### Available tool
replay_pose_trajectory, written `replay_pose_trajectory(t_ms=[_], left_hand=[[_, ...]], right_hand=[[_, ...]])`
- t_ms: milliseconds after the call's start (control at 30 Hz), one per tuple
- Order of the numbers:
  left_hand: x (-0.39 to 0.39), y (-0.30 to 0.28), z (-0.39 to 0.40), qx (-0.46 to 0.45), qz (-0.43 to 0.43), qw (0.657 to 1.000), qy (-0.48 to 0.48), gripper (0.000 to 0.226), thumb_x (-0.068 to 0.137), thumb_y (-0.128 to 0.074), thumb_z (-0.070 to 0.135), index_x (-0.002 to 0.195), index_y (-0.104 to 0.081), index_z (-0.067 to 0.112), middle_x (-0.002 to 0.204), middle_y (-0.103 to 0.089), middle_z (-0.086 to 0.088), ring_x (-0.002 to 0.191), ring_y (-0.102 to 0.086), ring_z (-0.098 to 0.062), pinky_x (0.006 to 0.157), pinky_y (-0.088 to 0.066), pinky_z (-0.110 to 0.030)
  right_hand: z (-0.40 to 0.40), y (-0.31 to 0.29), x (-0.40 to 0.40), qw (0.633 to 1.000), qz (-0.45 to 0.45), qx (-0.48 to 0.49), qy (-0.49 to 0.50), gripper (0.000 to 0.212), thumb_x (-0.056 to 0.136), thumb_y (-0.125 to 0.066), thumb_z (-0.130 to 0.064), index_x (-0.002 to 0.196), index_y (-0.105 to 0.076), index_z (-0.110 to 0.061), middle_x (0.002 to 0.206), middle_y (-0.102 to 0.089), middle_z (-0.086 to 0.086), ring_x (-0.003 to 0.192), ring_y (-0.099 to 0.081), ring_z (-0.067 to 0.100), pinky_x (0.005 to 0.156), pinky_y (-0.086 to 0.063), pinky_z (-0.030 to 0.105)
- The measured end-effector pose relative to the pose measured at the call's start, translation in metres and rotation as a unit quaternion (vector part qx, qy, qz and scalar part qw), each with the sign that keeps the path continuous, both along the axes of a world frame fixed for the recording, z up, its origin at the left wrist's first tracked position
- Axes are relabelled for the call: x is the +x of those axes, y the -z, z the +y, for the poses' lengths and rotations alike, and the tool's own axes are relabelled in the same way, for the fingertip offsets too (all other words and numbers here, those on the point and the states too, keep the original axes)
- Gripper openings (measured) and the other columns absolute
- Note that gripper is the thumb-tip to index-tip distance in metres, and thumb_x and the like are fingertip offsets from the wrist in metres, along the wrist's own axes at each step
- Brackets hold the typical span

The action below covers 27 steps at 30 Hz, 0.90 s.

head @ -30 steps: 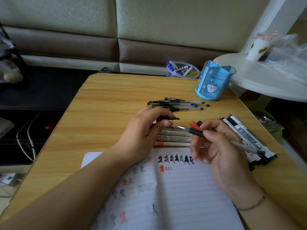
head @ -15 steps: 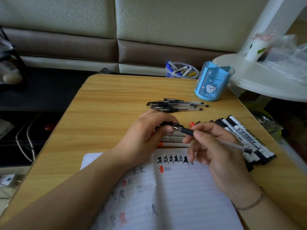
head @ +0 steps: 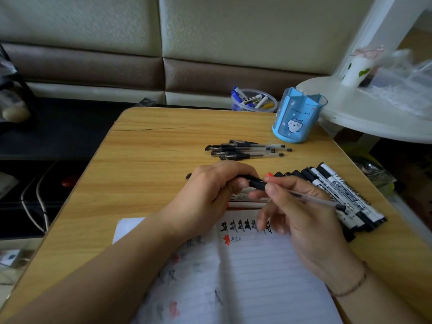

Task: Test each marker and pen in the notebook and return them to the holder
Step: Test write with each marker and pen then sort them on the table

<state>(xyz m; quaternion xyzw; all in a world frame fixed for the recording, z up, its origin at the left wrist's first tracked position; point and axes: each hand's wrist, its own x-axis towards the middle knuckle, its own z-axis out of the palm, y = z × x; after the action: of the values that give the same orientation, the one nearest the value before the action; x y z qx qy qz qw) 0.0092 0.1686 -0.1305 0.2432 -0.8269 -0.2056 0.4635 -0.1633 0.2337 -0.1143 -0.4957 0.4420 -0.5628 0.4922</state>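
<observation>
Notebook (head: 268, 277) lies open on the tabletop (head: 152, 160), holder (head: 298, 115) at the far edge. Your gel pen (head: 304, 197) is light, stiff and slick on the clear barrel; take it at the rubber sleeve. Right hand (head: 306, 220) pinches it there; left hand (head: 210, 195) curls round the cap end.

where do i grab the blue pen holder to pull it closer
Grip the blue pen holder round its upright wall, coming from the near side: it stands upright with nothing visible in it, the gel pens lie just before it, so reach over them with fingers either side.
</observation>
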Motion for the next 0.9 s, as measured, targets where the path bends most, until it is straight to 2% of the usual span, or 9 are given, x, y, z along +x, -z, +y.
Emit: replay_pose_trajectory(t_ms=[167, 267, 333, 400, 467, 533, 633, 833, 900], left_hand=[[0.000, 0.003, 0.001, -0.004, -0.003, 1.000, 0.006, 0.024, 0.097, -0.051, 0.019, 0.105, -0.067, 0.003, 0.092, -0.061, 0.011, 0.084, -0.058, -0.001, 0.078, -0.042, -0.014], [0.002, 0.005, 0.002, -0.020, 0.017, 0.999, -0.018, 0.022, 0.095, -0.055, 0.024, 0.100, -0.068, 0.007, 0.088, -0.061, 0.008, 0.083, -0.057, -0.009, 0.076, -0.043, -0.024], [0.007, 0.005, -0.002, -0.035, 0.031, 0.996, -0.075, 0.018, 0.095, -0.055, 0.026, 0.099, -0.068, 0.014, 0.089, -0.064, 0.008, 0.086, -0.057, -0.015, 0.077, -0.045, -0.034], [0.016, 0.004, -0.009, -0.002, 0.064, 0.983, -0.173, 0.012, 0.094, -0.055, 0.030, 0.100, -0.065, 0.027, 0.093, -0.062, 0.020, 0.091, -0.057, -0.012, 0.080, -0.047, -0.040], [0.026, 0.007, -0.020, 0.058, 0.077, 0.955, -0.279, 0.008, 0.093, -0.055, 0.034, 0.099, -0.060, 0.037, 0.092, -0.060, 0.025, 0.095, -0.057, -0.013, 0.085, -0.048, -0.046], [0.035, 0.011, -0.030, 0.133, 0.030, 0.926, -0.351, 0.007, 0.093, -0.058, 0.035, 0.095, -0.058, 0.042, 0.092, -0.061, 0.021, 0.100, -0.058, -0.018, 0.092, -0.045, -0.048], [0.035, 0.013, -0.033, 0.230, -0.069, 0.890, -0.388, 0.006, 0.095, -0.057, 0.035, 0.094, -0.059, 0.040, 0.094, -0.059, 0.017, 0.110, -0.048, -0.019, 0.090, -0.024, -0.037], [0.031, 0.014, -0.031, 0.214, -0.144, 0.894, -0.367, 0.018, 0.096, -0.049, 0.040, 0.092, -0.066, 0.035, 0.095, -0.061, 0.018, 0.116, -0.041, -0.017, 0.095, -0.018, -0.042], [0.029, 0.013, -0.029, 0.210, -0.146, 0.898, -0.360, 0.029, 0.097, -0.044, 0.048, 0.094, -0.068, 0.032, 0.098, -0.063, 0.016, 0.117, -0.041, -0.016, 0.094, -0.017, -0.041]], right_hand=[[0.000, 0.000, 0.004, 1.000, 0.011, -0.011, -0.015, 0.014, 0.075, -0.068, -0.021, 0.086, -0.073, -0.015, 0.083, -0.074, 0.014, 0.047, -0.062, 0.024, 0.037, -0.034, 0.020], [-0.001, -0.004, 0.004, 0.998, 0.036, -0.030, -0.039, 0.021, 0.075, -0.070, -0.014, 0.095, -0.070, -0.008, 0.083, -0.074, 0.013, 0.050, -0.061, 0.022, 0.042, -0.044, 0.015], [-0.002, -0.005, -0.001, 0.997, 0.056, -0.043, -0.035, 0.032, 0.078, -0.076, -0.029, 0.104, -0.068, -0.013, 0.089, -0.074, 0.014, 0.055, -0.062, 0.021, 0.043, -0.044, 0.017], [-0.004, -0.005, -0.009, 0.998, 0.042, -0.050, 0.018, 0.050, 0.071, -0.077, -0.050, 0.109, -0.065, -0.020, 0.090, -0.072, 0.013, 0.056, -0.059, 0.022, 0.040, -0.041, 0.022], [-0.007, -0.005, -0.017, 0.995, 0.015, -0.055, 0.082, 0.039, 0.078, -0.072, -0.047, 0.106, -0.066, -0.022, 0.084, -0.071, 0.011, 0.055, -0.056, 0.023, 0.040, -0.036, 0.023], [-0.009, -0.005, -0.022, 0.992, 0.000, -0.059, 0.112, 0.017, 0.089, -0.060, -0.027, 0.104, -0.065, -0.021, 0.080, -0.069, 0.010, 0.054, -0.054, 0.024, 0.043, -0.034, 0.025], [-0.008, -0.004, -0.021, 0.991, 0.009, -0.064, 0.115, 0.017, 0.093, -0.053, -0.017, 0.105, -0.064, -0.020, 0.077, -0.068, 0.008, 0.053, -0.054, 0.023, 0.042, -0.035, 0.025], [-0.007, -0.004, -0.018, 0.993, 0.007, -0.067, 0.099, 0.024, 0.083, -0.068, -0.028, 0.104, -0.065, -0.018, 0.076, -0.067, 0.011, 0.051, -0.053, 0.022, 0.041, -0.034, 0.025], [-0.007, -0.004, -0.019, 0.992, 0.010, -0.068, 0.106, 0.024, 0.084, -0.060, -0.025, 0.105, -0.064, -0.016, 0.076, -0.067, 0.012, 0.052, -0.053, 0.023, 0.041, -0.035, 0.025]])
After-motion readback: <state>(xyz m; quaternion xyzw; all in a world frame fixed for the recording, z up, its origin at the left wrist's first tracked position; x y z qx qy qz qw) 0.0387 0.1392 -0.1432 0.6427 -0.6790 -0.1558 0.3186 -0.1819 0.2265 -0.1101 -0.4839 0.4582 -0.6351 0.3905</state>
